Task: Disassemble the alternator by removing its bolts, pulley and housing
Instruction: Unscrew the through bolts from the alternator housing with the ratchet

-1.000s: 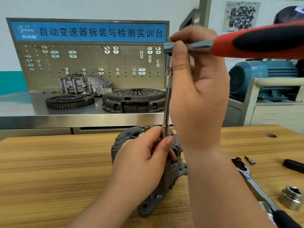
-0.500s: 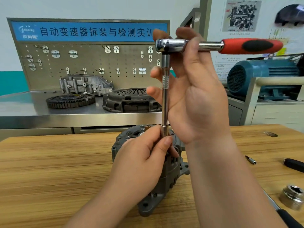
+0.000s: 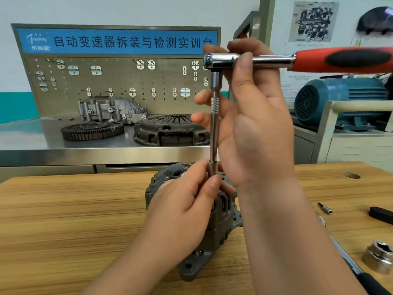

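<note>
A grey alternator [image 3: 221, 231] stands on the wooden table [image 3: 74, 209], mostly covered by my hands. A chrome ratchet with a red and black handle [image 3: 319, 59] carries a long vertical extension bar [image 3: 214, 128] that ends in a small socket on top of the alternator. My right hand [image 3: 255, 124] grips the ratchet near its head, handle pointing right. My left hand [image 3: 185, 213] rests on the alternator and pinches the socket at the bar's lower end. The bolt under the socket is hidden.
On the table to the right lie a second ratchet [image 3: 348, 260], a large chrome socket [image 3: 380, 256], a small bit [image 3: 325, 208] and a black handle [image 3: 380, 213]. A steel bench behind holds a flywheel [image 3: 92, 129], clutch cover [image 3: 170, 130] and housing. A blue motor [image 3: 340, 101] stands at right.
The ratchet handle swung away from the camera, then back a little toward it. My right hand's fingers spread off the extension bar. My left hand stays on the socket.
</note>
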